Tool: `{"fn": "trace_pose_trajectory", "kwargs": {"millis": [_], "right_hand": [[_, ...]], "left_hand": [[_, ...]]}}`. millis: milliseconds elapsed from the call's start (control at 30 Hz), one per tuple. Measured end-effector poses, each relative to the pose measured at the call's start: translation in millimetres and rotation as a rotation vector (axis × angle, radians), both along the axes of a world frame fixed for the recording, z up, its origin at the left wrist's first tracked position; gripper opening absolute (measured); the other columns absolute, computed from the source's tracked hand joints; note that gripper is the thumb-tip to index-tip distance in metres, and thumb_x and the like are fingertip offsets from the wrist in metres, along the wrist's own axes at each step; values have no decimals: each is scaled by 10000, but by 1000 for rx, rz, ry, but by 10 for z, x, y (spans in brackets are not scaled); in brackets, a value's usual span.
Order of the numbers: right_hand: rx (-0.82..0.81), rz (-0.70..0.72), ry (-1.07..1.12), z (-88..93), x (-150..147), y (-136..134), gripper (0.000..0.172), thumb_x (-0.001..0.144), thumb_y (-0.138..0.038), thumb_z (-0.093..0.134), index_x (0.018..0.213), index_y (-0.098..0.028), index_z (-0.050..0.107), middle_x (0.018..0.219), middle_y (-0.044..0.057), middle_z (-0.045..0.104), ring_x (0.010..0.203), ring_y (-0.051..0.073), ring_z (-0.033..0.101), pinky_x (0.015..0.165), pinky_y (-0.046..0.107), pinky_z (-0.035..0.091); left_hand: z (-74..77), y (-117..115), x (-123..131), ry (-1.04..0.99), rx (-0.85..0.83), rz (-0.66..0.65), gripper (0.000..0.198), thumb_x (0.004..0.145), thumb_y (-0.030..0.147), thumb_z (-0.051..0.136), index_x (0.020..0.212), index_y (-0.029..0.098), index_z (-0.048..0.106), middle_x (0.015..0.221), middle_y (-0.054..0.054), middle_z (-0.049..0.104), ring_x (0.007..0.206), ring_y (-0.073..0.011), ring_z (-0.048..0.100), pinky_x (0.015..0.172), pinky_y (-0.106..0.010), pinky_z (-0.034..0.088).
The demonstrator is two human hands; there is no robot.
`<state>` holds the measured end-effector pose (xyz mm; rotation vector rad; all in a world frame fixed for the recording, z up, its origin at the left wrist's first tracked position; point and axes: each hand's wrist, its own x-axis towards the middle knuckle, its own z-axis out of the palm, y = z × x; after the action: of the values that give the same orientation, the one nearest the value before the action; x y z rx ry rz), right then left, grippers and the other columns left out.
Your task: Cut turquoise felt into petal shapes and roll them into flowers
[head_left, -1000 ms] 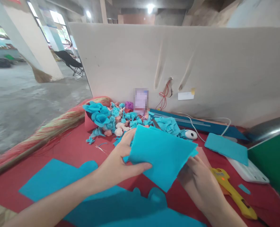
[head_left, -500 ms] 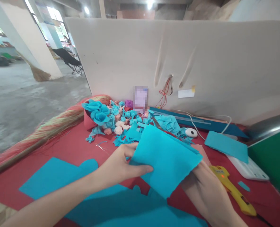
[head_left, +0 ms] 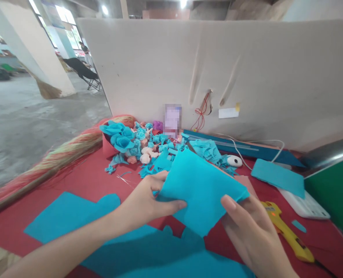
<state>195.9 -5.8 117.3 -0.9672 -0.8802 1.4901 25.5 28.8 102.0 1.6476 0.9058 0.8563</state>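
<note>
Both hands hold 1 soft turquoise felt square above the red table's near edge: left hand pinches its left edge, right hand grips its lower right corner, thumb on top.

At twelve o'clock we see a pale board; at ten o'clock, concrete floor, a white pillar, windows.
</note>
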Motion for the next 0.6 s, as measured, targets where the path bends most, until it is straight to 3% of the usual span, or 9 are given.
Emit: {"fn": "trace_pose_trajectory", "kwargs": {"millis": [100,167,300,400,600], "right_hand": [[-70,-51,40,29,-18,-6,113,623,-376,726,711,-310,699,952,3,692,976,272,598,791,387,516],[-53,-32,72,15,-15,4,64,642,-355,717,687,-311,705,944,7,694,959,269,606,758,382,532],[-8,25,74,-48,26,24,137,710,-347,663,838,-342,708,945,15,695,904,256,629,712,376,547],[17,19,54,-89,62,14,127,693,-366,673,813,-349,712,929,-1,698,827,227,648,668,333,554],[-53,-48,-78,-206,131,-13,268,682,-436,660,941,-370,683,719,-19,705,545,175,618,507,291,526]], "left_hand": [[8,-7,2,-2,-1,-7,199,704,218,642,528,153,573,563,20,584,585,-118,543,597,-228,428],[7,-10,1,-2,4,-8,213,702,221,645,515,155,565,549,21,576,574,-116,538,589,-226,428],[3,-11,1,7,0,7,245,699,234,648,490,156,548,533,18,565,566,-115,530,569,-223,421],[8,-13,3,16,-6,24,245,691,228,654,484,157,544,526,20,557,568,-115,526,561,-221,416],[13,-20,17,-2,-44,11,214,686,216,652,501,157,562,583,13,592,593,-116,532,580,-223,433]]}}
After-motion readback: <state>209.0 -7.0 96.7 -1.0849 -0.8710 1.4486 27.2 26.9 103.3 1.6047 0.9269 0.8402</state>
